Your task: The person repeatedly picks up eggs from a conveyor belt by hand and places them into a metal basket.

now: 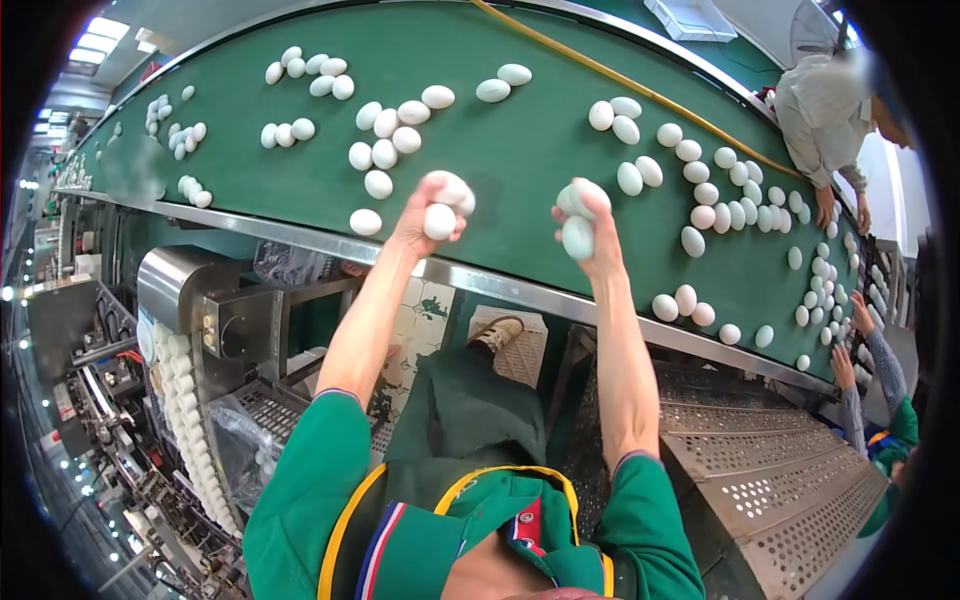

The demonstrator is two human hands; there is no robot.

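White and pale eggs (385, 153) lie in loose groups on a green conveyor belt (520, 140). Above the belt's near side, my left hand (425, 215) is closed round several white eggs (439, 221). To its right, my right hand (597, 235) grips several pale bluish eggs (578, 238), fingers wrapped round them. A gap of bare belt separates the two hands. One egg (366, 222) rests on the belt just left of my left hand.
A metal rail (500, 283) edges the belt on my side. A yellow hose (600, 68) crosses the far side. One co-worker (825, 110) stands at the far right; another's hands (845, 366) reach over eggs. Below right is a perforated metal chute (760, 440), below left a steel machine (185, 290).
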